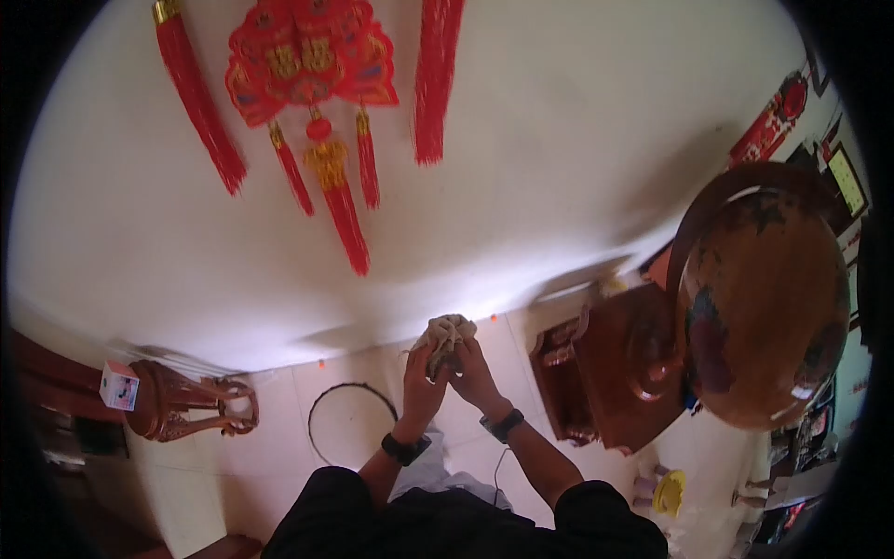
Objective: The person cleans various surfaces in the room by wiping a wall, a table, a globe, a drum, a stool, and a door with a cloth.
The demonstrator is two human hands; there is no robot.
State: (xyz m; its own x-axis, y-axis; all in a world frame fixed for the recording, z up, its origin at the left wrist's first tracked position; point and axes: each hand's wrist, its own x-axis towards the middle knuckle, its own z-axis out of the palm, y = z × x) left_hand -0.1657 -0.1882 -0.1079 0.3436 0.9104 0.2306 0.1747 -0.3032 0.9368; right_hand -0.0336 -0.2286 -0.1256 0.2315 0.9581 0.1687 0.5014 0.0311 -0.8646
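Note:
Both my hands come together in front of me around a crumpled beige cloth [451,330]. My left hand [425,380] grips its left side, and my right hand [473,373] grips its right side. The cloth bunches up above the fingertips, and part of it hangs between the palms. Dark bands circle both wrists. To the right stands a large brown globe [759,307] on a carved wooden base [629,363], apart from my hands.
Red tasselled ornaments [312,61] hang on the white wall ahead. A black hoop [312,410] lies or leans near the floor at left. Further left, a carved wooden stand [172,401] bears a small box [120,386]. A yellow-topped stool [669,492] stands at lower right.

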